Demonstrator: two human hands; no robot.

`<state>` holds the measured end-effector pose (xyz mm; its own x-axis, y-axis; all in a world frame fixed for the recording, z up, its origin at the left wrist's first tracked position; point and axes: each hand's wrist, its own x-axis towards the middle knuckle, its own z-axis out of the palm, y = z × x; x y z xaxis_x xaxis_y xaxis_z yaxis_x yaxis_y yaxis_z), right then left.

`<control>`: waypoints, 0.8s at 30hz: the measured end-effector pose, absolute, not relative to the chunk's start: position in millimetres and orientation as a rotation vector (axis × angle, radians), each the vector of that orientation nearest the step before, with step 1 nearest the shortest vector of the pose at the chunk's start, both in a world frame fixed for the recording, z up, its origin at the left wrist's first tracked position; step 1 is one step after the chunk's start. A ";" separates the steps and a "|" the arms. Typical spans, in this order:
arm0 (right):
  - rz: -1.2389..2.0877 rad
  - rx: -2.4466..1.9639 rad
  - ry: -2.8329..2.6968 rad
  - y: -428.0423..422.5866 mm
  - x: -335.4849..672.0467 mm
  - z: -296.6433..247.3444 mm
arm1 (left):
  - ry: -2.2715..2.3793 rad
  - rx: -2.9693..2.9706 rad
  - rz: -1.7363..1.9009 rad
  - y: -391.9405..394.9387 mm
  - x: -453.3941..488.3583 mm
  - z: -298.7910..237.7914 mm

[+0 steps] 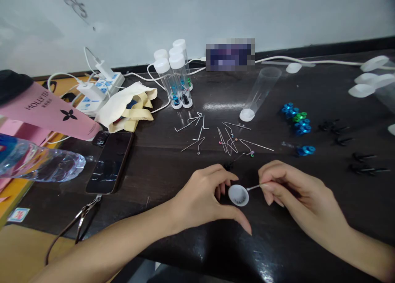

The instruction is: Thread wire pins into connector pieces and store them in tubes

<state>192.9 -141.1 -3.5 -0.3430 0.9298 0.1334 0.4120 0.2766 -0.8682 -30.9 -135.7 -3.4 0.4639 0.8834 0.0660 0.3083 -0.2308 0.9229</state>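
The person sat at a dark table [173, 172] with both forearms coming in from six o'clock. The left hand [212, 198] curled loosely around a small white cap [238, 194], thumb below it and fingers arched above, so the cap lay cupped between them on the table; whether the fingertips actually pressed on it could not be told. The right hand [286, 188], just at three o'clock of the cap, had thumb and forefinger pinched shut on a thin wire pin [253, 187] whose free end reached to the cap's rim. Judging from this, the step in hand was feeding the pin into or against the cap, and the next move would call for a steady cap and a fine, straight push along the pin's length, since the wire looked slender enough to bend or skid off the rim. At twelve o'clock of the hands lay a scatter of loose wire pins [212, 135], some with coloured beads on them. Farther off at one o'clock an open clear tube [261, 93] lay tilted on its side, and at two o'clock sat a cluster of blue and green beads [298, 118], with small black parts [336, 128] beyond. At eleven o'clock four capped tubes [175, 79] stood upright together. A phone [109, 161] lay at nine o'clock, with a water bottle [40, 163] and a pink cup [49, 110] beyond it.
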 end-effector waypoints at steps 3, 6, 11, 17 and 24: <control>0.988 -1.235 -1.827 -142.6 193.3 -4.5 | 0.967 1.769 0.923 -132.4 -36.6 0.2; 1.021 -1.229 -1.726 -143.3 192.1 -7.0 | 1.037 1.877 1.096 -126.9 -41.3 1.6; 1.085 -1.157 -1.631 -143.4 189.2 -8.7 | 1.114 1.985 1.015 -114.5 -40.5 -6.3; 1.017 -1.097 -1.748 -133.9 183.3 -5.2 | 1.031 2.140 0.817 -103.8 -35.5 -15.0; 1.004 -1.018 -1.782 -130.2 182.2 -5.3 | 1.031 1.930 0.864 -103.3 -34.8 -11.2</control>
